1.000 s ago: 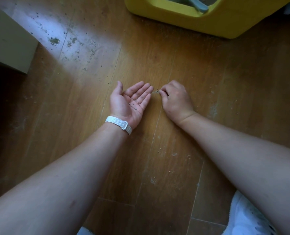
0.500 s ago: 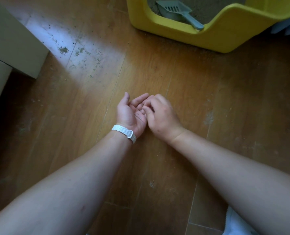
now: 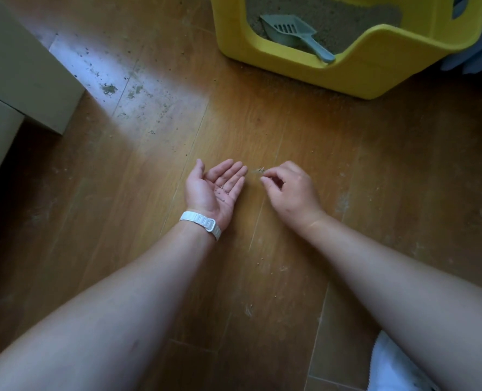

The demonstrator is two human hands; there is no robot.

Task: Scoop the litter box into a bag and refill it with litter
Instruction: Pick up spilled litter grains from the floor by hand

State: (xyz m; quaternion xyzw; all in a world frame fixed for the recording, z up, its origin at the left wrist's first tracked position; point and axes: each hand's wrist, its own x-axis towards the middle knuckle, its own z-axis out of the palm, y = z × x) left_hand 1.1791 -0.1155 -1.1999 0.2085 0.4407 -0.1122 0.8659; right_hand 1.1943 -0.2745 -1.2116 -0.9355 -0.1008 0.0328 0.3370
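A yellow litter box (image 3: 355, 77) stands on the wooden floor at the top right, filled with sandy litter (image 3: 327, 21). A grey-blue scoop (image 3: 293, 33) lies in it, handle resting on the low front rim. My left hand (image 3: 214, 190) lies palm up on the floor, cupped, with a few litter grains (image 3: 224, 189) in the palm. My right hand (image 3: 290, 190) hovers just to its right, thumb and forefinger pinched together beside a small cluster of spilled grains (image 3: 260, 169) on the floor. No bag is in view.
Cardboard boxes (image 3: 22, 69) stand at the left edge. Scattered litter and dust (image 3: 127, 88) speckle the sunlit floor strip at the upper left. Dark blue fabric (image 3: 476, 52) lies behind the litter box at the right. A white shoe (image 3: 392, 365) shows at the bottom right.
My right hand has drawn away from the left palm and back to the grains on the floor. The view has tilted up, showing more of the litter box and scoop.
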